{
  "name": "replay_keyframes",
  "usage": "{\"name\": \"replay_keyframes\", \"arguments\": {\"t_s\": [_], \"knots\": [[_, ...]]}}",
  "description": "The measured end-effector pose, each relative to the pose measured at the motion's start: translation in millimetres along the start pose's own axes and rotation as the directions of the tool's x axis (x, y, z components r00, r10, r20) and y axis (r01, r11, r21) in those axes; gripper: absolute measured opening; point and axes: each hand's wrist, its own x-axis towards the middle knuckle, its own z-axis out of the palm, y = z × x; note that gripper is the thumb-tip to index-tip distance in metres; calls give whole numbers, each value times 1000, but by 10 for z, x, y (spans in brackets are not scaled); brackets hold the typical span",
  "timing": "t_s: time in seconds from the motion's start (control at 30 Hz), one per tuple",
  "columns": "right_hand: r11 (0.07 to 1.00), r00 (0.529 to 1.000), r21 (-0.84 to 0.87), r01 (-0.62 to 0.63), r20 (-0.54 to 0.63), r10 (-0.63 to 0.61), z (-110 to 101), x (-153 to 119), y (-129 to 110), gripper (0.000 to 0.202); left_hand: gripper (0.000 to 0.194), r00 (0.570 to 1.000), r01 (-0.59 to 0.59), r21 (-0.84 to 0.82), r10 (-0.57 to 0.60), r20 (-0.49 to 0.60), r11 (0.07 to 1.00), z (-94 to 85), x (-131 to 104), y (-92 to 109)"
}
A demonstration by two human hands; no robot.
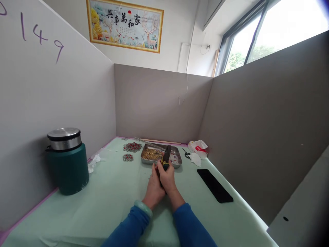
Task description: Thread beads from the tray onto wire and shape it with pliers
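Note:
Close together over the front of the tray, both of my hands are wrapped around a pair of dark pliers [166,157] with yellow marks, their head pointing away from me. My right hand [168,179] grips the handles. Against it, my left hand [153,188], with a pale green bangle [143,208] at the wrist, is closed on the lower part of the tool. Any small piece in the fingers is hidden. Just beyond, a metal tray [147,162] holds many small gold-coloured pieces [151,153] and some red and clear bits.
Left of the tray lie two piles of red-and-silver pieces, a larger pile [132,147] and a smaller pile [128,157]. A green flask [70,164] stands at left. On the right are scissors [187,155], a tissue pack [197,147] and a black phone-like slab [215,185]. Partition walls enclose the table.

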Motion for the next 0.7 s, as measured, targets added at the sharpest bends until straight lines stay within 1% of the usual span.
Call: {"name": "replay_keyframes", "arguments": {"t_s": [0.07,0.17,0.23,0.3,0.37,0.47,0.6,0.7], "knots": [[998,1000,62,-22,6,21,22,-13,-45,45,77,997,49,51,-45,-67,998,8,11,16],[981,996,174,-84,19,82,33,-22,-126,49,63,988,128,126,-115,-101,984,-4,24,23],[959,992,250,-130,42,123,28,-27,-169,50,51,989,129,256,-107,-100,958,-11,25,24],[933,983,309,-182,71,168,17,-30,-189,49,38,993,109,414,-80,-87,904,-8,21,25],[911,973,341,-231,88,214,8,-26,-185,48,30,994,110,522,-85,-72,846,3,14,25],[892,963,362,-270,98,252,2,-10,-156,47,25,994,111,583,-98,-53,805,21,6,23],[885,965,384,-262,100,243,7,15,-113,44,26,997,76,611,-61,-46,788,29,3,23],[886,968,390,-251,92,233,16,25,-96,41,26,996,88,629,-70,-53,773,24,7,28]]}}
